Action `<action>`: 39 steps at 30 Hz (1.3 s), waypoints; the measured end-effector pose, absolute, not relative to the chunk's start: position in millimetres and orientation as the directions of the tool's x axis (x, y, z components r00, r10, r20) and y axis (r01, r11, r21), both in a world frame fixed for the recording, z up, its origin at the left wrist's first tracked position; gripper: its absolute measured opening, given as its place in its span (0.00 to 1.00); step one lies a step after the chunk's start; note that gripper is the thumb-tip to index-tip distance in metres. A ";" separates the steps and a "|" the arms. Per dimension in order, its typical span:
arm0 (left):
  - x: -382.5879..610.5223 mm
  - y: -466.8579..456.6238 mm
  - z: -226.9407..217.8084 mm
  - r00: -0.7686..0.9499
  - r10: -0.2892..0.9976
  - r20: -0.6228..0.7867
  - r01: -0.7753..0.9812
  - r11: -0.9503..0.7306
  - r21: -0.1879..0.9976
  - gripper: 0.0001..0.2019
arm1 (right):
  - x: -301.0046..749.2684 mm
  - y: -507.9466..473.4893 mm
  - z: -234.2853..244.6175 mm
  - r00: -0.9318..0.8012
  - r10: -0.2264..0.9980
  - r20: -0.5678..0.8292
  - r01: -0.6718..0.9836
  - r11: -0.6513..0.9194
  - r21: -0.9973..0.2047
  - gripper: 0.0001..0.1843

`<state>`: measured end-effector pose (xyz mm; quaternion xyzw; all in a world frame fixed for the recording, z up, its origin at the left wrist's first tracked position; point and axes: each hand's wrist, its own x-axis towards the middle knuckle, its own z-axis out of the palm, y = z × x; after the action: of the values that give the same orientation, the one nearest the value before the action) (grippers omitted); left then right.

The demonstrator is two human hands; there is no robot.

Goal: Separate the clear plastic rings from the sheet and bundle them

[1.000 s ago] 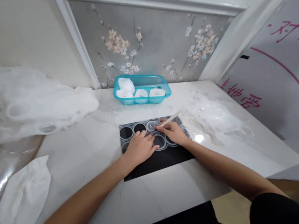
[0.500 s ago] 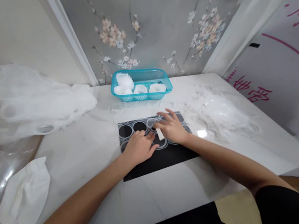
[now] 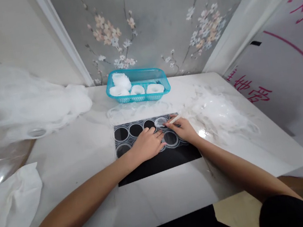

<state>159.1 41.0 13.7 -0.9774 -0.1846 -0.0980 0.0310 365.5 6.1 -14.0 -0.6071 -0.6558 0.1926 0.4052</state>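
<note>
A clear sheet with rows of round outlines point(image 3: 120, 134) lies on a black mat point(image 3: 149, 170) in front of me. My left hand point(image 3: 148, 142) rests on the sheet's middle with its fingers stretched out, covering some of the circles. In my right hand point(image 3: 181, 128), a slim white stick-like tool point(image 3: 174, 120) is pinched between thumb and fingers. The fingertips are at a clear disc point(image 3: 160, 122) in the sheet's far row; whether the disc is loose from the sheet, I cannot tell.
Behind the mat stands a blue plastic basket point(image 3: 136, 73) with several white ring-shaped stacks point(image 3: 155, 88). Clear plastic scraps point(image 3: 220, 114) heap up at the right. A bulky bundle of clear sheets point(image 3: 24, 107) and a crumpled white paper point(image 3: 14, 200) sit on the left.
My right hand has shifted slightly right and turned, and the white tool now points up to the right. My left hand has moved slightly right along the sheet, uncovering the third far-row circle.
</note>
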 end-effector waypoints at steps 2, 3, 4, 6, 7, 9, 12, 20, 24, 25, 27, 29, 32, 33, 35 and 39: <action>159.4 41.4 12.1 0.911 0.369 0.183 0.377 -0.926 -0.012 0.21 | 367.0 8.5 -14.3 0.057 0.956 0.289 0.644 0.186 -0.742 0.13; 159.3 41.6 12.5 0.911 0.374 0.174 0.380 -0.925 -0.004 0.21 | 367.6 9.1 -14.5 0.056 0.956 0.288 0.650 0.184 -0.737 0.13; 159.3 41.7 13.4 0.912 0.376 0.165 0.381 -0.924 0.002 0.20 | 368.1 9.3 -14.9 0.057 0.957 0.286 0.657 0.180 -0.732 0.12; 159.6 41.7 15.9 0.914 0.378 0.147 0.381 -0.925 0.010 0.20 | 368.9 9.1 -15.7 0.056 0.958 0.282 0.667 0.175 -0.725 0.11; 159.9 41.6 16.9 0.915 0.377 0.140 0.380 -0.925 0.012 0.20 | 369.3 9.0 -16.0 0.052 0.957 0.284 0.669 0.178 -0.722 0.11; 160.5 41.4 18.2 0.916 0.379 0.134 0.380 -0.925 0.018 0.20 | 370.3 8.7 -16.2 0.044 0.955 0.294 0.670 0.190 -0.717 0.11; 160.6 40.8 17.8 0.913 0.388 0.129 0.388 -0.921 0.028 0.20 | 370.1 5.9 -15.8 0.045 0.953 0.301 0.675 0.193 -0.712 0.11; 161.7 43.7 21.3 0.928 0.359 0.105 0.358 -0.933 0.022 0.20 | 366.7 8.2 -1.6 -0.141 0.915 0.377 0.859 0.302 -0.412 0.10; 168.3 49.5 32.4 0.944 0.328 0.042 0.328 -0.945 -0.006 0.18 | 400.8 34.0 14.1 0.261 0.773 0.579 0.901 0.020 -0.432 0.14; 171.7 50.2 34.5 0.941 0.338 0.031 0.338 -0.941 -0.012 0.17 | 409.4 35.1 15.2 0.343 0.720 0.604 0.882 -0.024 -0.471 0.15; 181.0 50.0 35.9 0.929 0.367 0.055 0.368 -0.930 -0.011 0.19 | 420.3 27.3 12.2 0.282 0.771 0.570 0.869 0.046 -0.492 0.13; 192.6 47.3 32.7 0.921 0.365 0.138 0.367 -0.930 0.012 0.21 | 421.4 11.1 3.6 0.156 0.868 0.472 0.824 0.149 -0.546 0.12; 208.3 40.8 22.4 0.924 0.310 0.223 0.313 -0.949 0.019 0.23 | 414.7 -10.3 -9.9 0.162 0.920 0.356 0.693 0.151 -0.705 0.13; 211.7 38.9 19.1 0.928 0.301 0.218 0.306 -0.952 0.012 0.24 | 412.8 -14.0 -12.7 0.175 0.927 0.332 0.660 0.140 -0.738 0.14; 215.0 36.5 14.7 0.934 0.307 0.185 0.311 -0.950 0.008 0.25 | 411.4 -16.6 -15.0 0.183 0.936 0.302 0.638 0.120 -0.761 0.15; 213.7 37.0 15.1 0.940 0.318 0.125 0.315 -0.948 0.041 0.23 | 414.4 -13.7 -14.2 0.184 0.946 0.265 0.657 0.082 -0.750 0.14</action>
<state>213.7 37.0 15.1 -0.9848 -0.1608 -0.0653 -0.0103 414.4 -13.7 -14.2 -0.6536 -0.6132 0.1782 0.4062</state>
